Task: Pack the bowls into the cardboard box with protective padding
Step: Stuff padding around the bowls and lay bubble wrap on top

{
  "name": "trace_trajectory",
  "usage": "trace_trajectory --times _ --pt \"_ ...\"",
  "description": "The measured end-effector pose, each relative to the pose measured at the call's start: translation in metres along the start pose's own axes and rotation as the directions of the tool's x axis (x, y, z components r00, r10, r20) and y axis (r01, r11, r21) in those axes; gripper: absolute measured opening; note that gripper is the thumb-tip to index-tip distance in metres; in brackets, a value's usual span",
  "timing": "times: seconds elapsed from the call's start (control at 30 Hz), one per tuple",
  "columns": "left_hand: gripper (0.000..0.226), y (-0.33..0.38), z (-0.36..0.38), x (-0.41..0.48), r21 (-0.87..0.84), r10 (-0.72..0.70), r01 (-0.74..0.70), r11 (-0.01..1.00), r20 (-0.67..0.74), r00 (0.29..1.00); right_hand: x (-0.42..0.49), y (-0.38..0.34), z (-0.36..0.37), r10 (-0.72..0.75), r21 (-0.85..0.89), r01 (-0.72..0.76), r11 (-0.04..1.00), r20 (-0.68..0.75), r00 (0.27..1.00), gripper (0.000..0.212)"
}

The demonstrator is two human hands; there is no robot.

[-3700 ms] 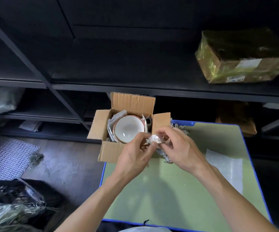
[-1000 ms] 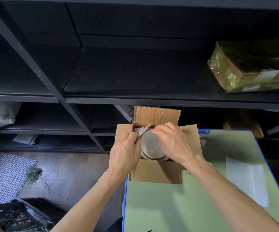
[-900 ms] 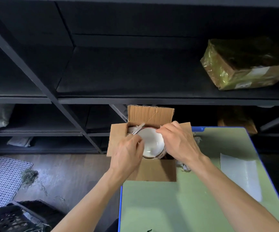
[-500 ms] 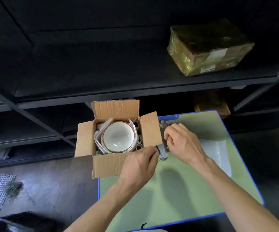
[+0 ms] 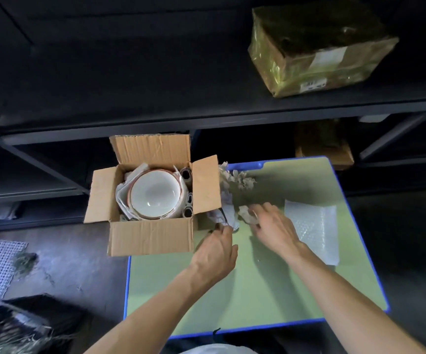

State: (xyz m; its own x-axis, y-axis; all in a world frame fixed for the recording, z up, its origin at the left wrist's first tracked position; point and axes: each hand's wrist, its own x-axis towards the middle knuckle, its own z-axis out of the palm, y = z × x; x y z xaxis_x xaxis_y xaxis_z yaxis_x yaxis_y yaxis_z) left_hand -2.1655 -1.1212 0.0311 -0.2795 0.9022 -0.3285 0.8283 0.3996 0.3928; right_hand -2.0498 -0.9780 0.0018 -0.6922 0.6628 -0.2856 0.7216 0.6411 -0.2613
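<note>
Padding is the business here: the bowl already sits mouth-up inside the cardboard box, roughly centred, with pale paper tucked along its left side and paper rolls stood on end along its right. That wedging looks meant to keep the rim off the cardboard walls. All four flaps are folded outward, so the opening is free for more filling.

The box stands on the far left corner of the desk, partly overhanging the edge. Just right of the box lies a loose paper heap, and both hands work at the near end of it. The right hand has its fingers curled over a pale paper wad, a closed grip on it. The left hand reaches toward a grey sheet close to the box's right flap; its fingertips are at the sheet's lower edge, but motion blur hides whether that grip is pinching or merely touching (I cannot tell).

Further right of the box a piece of bubble wrap lies flat, untouched.

My guess is that the hands are gathering or shaping filler for the gaps left around the bowl; the near-side gap looks the least packed.
</note>
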Motion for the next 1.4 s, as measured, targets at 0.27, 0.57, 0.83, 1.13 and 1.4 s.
trace_trajectory --times 0.27,0.57,0.83,1.13,1.4 --pt "0.034 0.007 0.008 0.011 -0.099 -0.048 0.039 0.994 -0.090 0.995 0.023 -0.002 0.012 0.020 -0.094 -0.007 0.996 0.136 0.990 0.035" --pt "0.024 0.018 -0.016 -0.001 -0.349 -0.014 -0.065 0.935 -0.220 0.976 -0.005 0.013 -0.042 -0.019 0.181 -0.001 0.984 0.106 0.994 0.017" --pt "0.027 0.017 -0.073 -0.026 -0.486 -0.084 -0.150 0.861 -0.427 0.900 -0.020 -0.041 -0.115 -0.304 0.158 0.313 0.936 -0.076 0.949 0.029" --pt "0.021 -0.049 -0.118 -0.064 -0.487 -0.266 -0.031 0.873 -0.529 0.806 -0.016 -0.147 -0.133 -0.469 0.157 0.480 0.863 -0.104 0.877 0.029" --pt "0.018 -0.146 -0.142 -0.081 -0.327 -0.151 0.001 0.945 -0.434 0.888 0.002 -0.215 -0.091 -0.408 0.133 0.408 0.903 -0.028 0.912 0.025"
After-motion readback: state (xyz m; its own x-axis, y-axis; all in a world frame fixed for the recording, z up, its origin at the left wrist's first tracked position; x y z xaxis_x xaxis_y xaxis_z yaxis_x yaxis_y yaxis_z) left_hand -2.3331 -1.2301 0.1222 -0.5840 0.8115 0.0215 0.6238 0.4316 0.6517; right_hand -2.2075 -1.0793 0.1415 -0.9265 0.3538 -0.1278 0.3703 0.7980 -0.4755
